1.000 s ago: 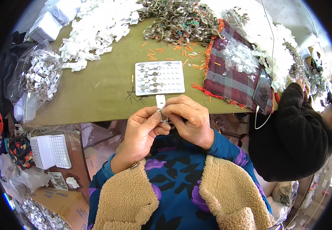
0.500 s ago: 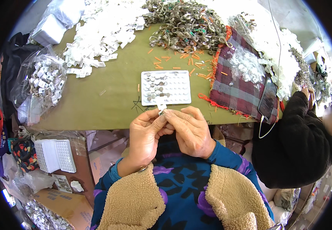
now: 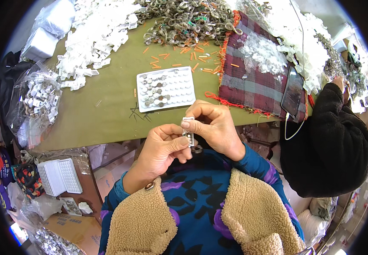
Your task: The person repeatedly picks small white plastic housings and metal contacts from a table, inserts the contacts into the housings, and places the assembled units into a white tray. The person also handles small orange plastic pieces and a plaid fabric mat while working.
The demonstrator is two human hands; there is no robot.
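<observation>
Left grip [image 3: 162,148] has thumb and fingers pressed together on a small white piece with dark metal parts [image 3: 190,135], and I see the right grip [image 3: 215,131] pinching its upper end from the other side. That piece sits near the centre of the frame, just beyond the front edge of the desk [image 3: 94,123], below and apart from the white tray [image 3: 177,106]. Under the right fingers I make out a dark loop [image 3: 197,149]; I cannot tell whether it belongs to the piece.

From my distance, I judge the work partway along. Round silvery pieces [image 3: 159,91] occupy wells across the left part of the tray, while the wells on its right side show bare white, so I count those as left to fill. The piece between the fingers looks to me midway through handling, not yet set down.

Plenty of loose stock is in my view: a heap of white tabs [image 3: 94,38] at the upper left, tangled bands [image 3: 188,21] at the upper centre with orange strips [image 3: 155,63] scattered below, and a checked cloth [image 3: 239,91] at the upper right bearing clear flakes [image 3: 262,53] and a phone [image 3: 293,91]
</observation>
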